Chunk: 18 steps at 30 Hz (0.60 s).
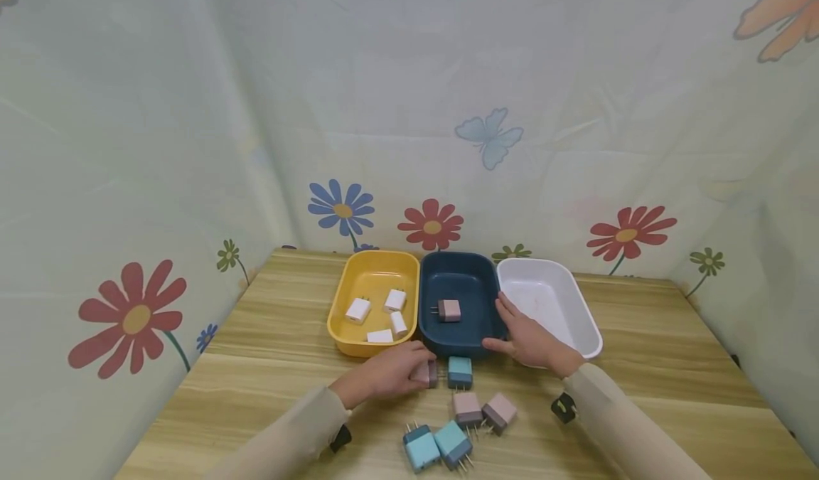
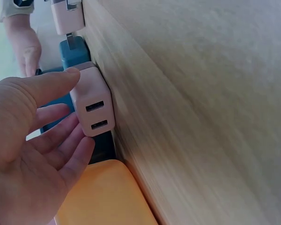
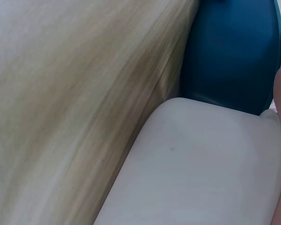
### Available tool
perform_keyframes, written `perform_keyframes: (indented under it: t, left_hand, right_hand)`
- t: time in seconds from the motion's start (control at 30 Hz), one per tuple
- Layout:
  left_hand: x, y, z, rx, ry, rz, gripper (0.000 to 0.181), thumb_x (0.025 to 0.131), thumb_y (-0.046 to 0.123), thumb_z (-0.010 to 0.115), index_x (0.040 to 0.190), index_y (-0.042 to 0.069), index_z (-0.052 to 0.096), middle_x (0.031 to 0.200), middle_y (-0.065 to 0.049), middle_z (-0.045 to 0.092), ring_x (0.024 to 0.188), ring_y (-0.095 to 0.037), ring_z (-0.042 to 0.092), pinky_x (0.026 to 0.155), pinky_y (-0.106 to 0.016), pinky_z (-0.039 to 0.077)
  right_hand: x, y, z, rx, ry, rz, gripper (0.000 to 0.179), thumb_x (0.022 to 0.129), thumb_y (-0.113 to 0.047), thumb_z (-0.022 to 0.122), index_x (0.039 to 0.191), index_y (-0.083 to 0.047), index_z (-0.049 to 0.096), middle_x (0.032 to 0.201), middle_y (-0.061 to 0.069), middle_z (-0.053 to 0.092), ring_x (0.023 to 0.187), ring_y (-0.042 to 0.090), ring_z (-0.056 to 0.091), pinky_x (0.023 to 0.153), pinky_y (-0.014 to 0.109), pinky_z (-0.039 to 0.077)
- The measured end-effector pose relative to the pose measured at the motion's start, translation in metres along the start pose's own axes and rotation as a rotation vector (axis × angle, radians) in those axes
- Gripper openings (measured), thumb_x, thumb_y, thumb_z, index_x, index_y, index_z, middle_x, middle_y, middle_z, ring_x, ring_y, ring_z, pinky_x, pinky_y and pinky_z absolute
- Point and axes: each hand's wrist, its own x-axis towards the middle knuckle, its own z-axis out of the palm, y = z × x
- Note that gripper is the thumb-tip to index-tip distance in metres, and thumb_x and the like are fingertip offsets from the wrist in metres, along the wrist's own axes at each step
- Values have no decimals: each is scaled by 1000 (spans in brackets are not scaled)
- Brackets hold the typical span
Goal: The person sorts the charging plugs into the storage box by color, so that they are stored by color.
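Observation:
My left hand (image 1: 387, 373) grips a pink-and-grey plug charger (image 2: 94, 108) on the wooden table, in front of the dark blue bin (image 1: 461, 281). In the left wrist view its thumb lies along the upper edge and the fingertips touch the side of the charger, whose two USB ports face the camera. The right hand (image 1: 531, 338), fingers extended, rests on the adjoining rims of the blue bin and the white bin (image 1: 553, 291). One pink charger (image 1: 450, 310) lies inside the blue bin. Just right of the left hand, a teal charger (image 1: 459, 372) sits on the table.
A yellow bin (image 1: 377, 267) at the left of the row holds several white chargers (image 1: 358, 311). Nearer the front of the table (image 1: 275, 387) lie two pink chargers (image 1: 468, 409) and two teal chargers (image 1: 421, 449). A flowered curtain (image 1: 397, 110) stands behind.

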Motion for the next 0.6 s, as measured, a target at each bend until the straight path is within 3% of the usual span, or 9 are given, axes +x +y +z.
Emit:
perform_keyframes:
  t: [0.27, 0.6]
  left_hand:
    - [1, -1, 2, 8, 3, 12, 42, 81, 35, 62, 118, 17, 53, 109, 6, 50, 85, -1, 46, 78, -22, 42]
    - [5, 1, 4, 49, -37, -13, 43, 80, 37, 61, 118, 17, 52, 106, 6, 51, 83, -2, 46, 75, -22, 43]
  right_hand:
    - [1, 0, 0, 1, -2, -7, 94, 75, -63, 50, 139, -2, 17, 146, 10, 6, 128, 26, 19, 99, 43, 25]
    - [0, -1, -2, 19, 0, -15, 93, 76, -60, 51, 139, -2, 16, 146, 11, 6, 128, 27, 19, 99, 43, 24]
